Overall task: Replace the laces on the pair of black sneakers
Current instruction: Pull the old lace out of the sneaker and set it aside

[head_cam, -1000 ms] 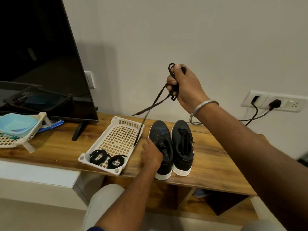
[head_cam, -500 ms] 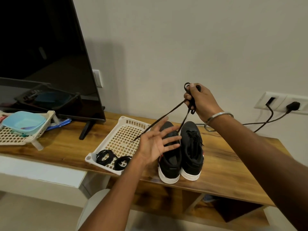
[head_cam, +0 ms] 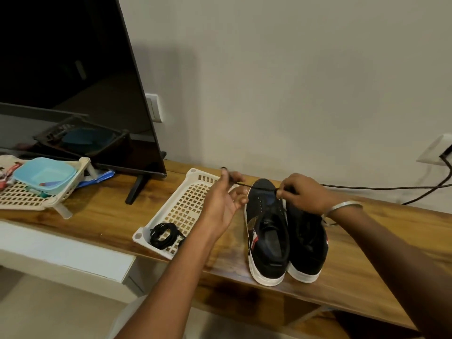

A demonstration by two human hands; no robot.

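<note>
Two black sneakers with white soles stand side by side on the wooden shelf (head_cam: 102, 216), toes toward the wall. The left sneaker (head_cam: 265, 231) shows bare eyelets with no lace. The right sneaker (head_cam: 307, 243) is partly hidden under my right hand (head_cam: 302, 193), which pinches one end of a loose black lace (head_cam: 256, 187) over the toes. My left hand (head_cam: 226, 200) holds the other end of that lace above the white perforated tray (head_cam: 181, 204). A coiled bundle of black laces (head_cam: 164, 234) lies at the tray's near end.
A large TV (head_cam: 73, 81) stands on the shelf at the left. A second white tray (head_cam: 22, 196) with a blue container (head_cam: 45, 174) sits in front of it. A wall socket (head_cam: 437, 150) with black cables (head_cam: 381, 188) is at the right.
My right hand has come down from high above the sneakers to just over their toes, carrying the lace. My left hand left the left sneaker and took the lace's other end.
</note>
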